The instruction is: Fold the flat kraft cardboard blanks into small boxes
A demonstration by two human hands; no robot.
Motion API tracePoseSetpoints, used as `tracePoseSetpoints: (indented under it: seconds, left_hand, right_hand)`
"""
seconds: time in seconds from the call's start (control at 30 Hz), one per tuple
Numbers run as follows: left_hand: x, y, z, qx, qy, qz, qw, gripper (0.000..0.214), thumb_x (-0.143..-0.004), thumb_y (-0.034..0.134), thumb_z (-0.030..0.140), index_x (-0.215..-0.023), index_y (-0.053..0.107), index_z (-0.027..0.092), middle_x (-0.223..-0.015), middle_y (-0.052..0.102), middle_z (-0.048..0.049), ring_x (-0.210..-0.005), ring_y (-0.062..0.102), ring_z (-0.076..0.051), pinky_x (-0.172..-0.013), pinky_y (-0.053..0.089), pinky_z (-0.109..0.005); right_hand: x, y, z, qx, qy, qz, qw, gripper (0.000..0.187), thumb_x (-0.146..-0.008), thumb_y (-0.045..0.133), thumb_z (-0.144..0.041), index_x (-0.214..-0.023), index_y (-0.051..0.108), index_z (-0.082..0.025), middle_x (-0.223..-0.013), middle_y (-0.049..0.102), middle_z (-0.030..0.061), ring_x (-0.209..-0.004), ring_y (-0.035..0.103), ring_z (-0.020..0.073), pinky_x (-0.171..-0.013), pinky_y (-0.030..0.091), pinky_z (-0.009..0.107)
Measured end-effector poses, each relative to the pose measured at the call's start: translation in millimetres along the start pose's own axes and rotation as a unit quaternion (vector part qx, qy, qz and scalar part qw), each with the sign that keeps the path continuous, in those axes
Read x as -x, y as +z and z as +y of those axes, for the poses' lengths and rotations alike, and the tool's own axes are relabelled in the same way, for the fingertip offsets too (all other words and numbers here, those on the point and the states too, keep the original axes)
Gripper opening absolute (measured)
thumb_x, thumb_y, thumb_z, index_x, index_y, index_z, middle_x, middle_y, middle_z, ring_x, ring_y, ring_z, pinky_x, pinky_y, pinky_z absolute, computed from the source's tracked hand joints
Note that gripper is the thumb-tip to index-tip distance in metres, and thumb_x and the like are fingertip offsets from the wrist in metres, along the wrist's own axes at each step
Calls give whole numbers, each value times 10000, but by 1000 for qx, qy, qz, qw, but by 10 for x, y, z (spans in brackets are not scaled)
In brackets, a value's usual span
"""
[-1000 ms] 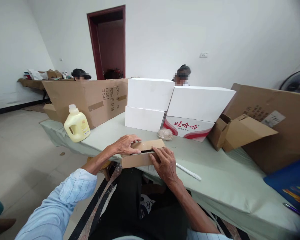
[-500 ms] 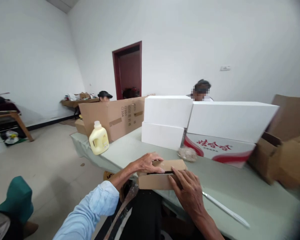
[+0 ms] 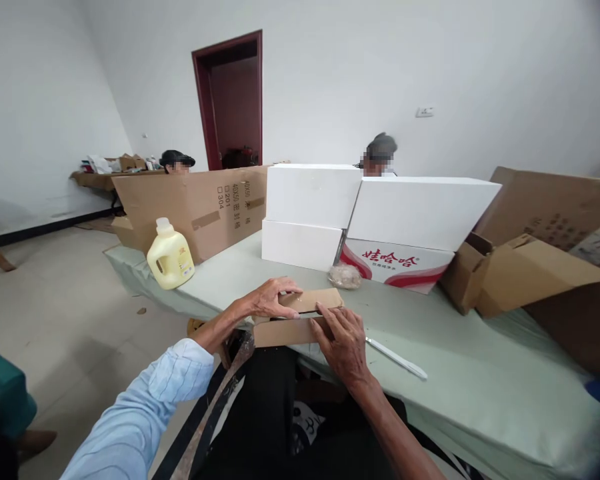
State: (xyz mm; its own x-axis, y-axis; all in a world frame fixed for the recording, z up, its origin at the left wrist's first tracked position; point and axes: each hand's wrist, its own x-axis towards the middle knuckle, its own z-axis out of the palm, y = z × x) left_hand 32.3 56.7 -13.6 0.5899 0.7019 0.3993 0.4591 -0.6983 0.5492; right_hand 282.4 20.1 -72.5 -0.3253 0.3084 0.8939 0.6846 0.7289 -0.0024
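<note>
A small brown cardboard box sits at the near edge of the table, its two long flaps nearly meeting over a narrow gap. My left hand grips the far flap at its left end, thumb towards me and fingers over the back. With the fingers bent over the right part of the near flap, my right hand holds the box from that side. What is inside the box is hidden. Just right of my right hand lies a slim white tool, and a crumpled clear plastic bundle rests beyond the box.
White boxes stand stacked across the table, one with red lettering. A yellow jug stands left, before a large cardboard sheet. Open cartons crowd the right. Two people are partly visible behind the boxes.
The view has swung to the right and down, so the scene sits further left and higher. Both hands keep much the same hold on the cardboard box.
</note>
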Motion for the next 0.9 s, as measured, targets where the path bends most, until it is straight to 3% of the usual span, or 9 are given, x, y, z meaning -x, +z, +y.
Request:
tracePoseSetpoints:
  seconds: [0.1,0.27,0.5,0.73,0.9]
  left_hand:
    - [16,3,36,-22,25,4,999,531,-807,868,392,-1283,746,190,-1220,719,-113,-1137,665,-263,-1008,529,-387]
    - [28,20,135,-74,30,19,997,420,-840,820,335,-1232,773,191,-1254,710,-122,-1123,682,-260,-980,550,-375]
    - [-17,174,273,-160,54,67,983,128,-912,698,217,-961,815,204,-1109,744,-86,-1032,686,-227,-948,543,-348]
    - [-65,289,427,-253,21,48,966,223,-985,590,181,-809,728,188,-929,728,-69,-931,663,-224,-897,517,-364]
    - [-93,299,463,-267,-20,43,963,186,-979,595,185,-798,636,197,-925,686,-71,-929,641,-225,-879,507,-355]
  right_hand:
    - [16,5,-2,-1,5,-2,1000,297,-1067,614,-312,-1330,669,-186,-1005,768,77,-925,645,260,-883,448,415]
    - [-2,-1,-11,-4,10,-9,1000,298,-1057,627,-311,-1322,678,-184,-1002,769,81,-919,650,262,-874,447,418]
    - [-31,5,-1,2,12,-15,1000,283,-1087,579,-342,-1309,674,-194,-1017,773,82,-936,665,260,-880,449,412]
    - [-26,19,-2,-10,20,-15,1000,287,-1077,591,-344,-1304,686,-197,-1008,779,82,-936,666,262,-871,452,417]
    - [-26,35,4,-8,14,-6,1000,276,-1070,598,-329,-1294,689,-197,-1046,787,90,-975,671,267,-881,457,417]
